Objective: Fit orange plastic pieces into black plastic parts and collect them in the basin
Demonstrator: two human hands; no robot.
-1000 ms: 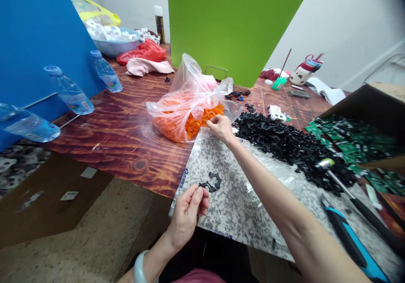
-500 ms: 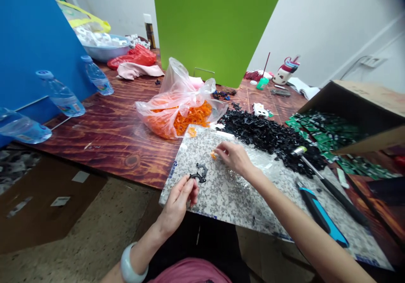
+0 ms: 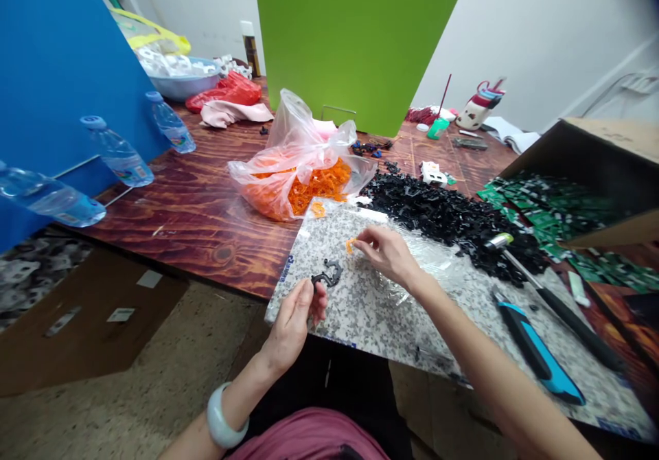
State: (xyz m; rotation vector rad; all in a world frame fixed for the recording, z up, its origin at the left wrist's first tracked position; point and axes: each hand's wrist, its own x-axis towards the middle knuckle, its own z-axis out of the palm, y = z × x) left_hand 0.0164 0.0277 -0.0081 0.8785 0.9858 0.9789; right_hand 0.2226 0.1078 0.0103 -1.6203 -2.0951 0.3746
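My left hand (image 3: 296,316) pinches a small curved black part (image 3: 320,279) above the near left of a speckled stone slab (image 3: 350,319). Just beyond it, a dark grey curved part (image 3: 333,272) lies on the slab. Over the slab's middle, my right hand (image 3: 386,254) has its thumb and fingers closed on a small orange piece (image 3: 351,245). Another orange piece (image 3: 318,209) rests at the slab's far left corner, near a clear bag of orange parts (image 3: 319,182). Clear plastic strips (image 3: 427,261) lie right of my right hand.
A heap of black parts (image 3: 437,206) lies behind the slab. To the right are a hammer (image 3: 556,302), a blue-and-black cutter (image 3: 540,350) and a cardboard box (image 3: 612,151) spilling green boards (image 3: 546,206). Water bottles (image 3: 116,154) stand at the left, by a blue panel (image 3: 66,55).
The whole view has shifted slightly, moving the scene to the right. The black part in my left hand has turned and now meets or overlaps the grey part in view. My right hand stays by the orange piece.
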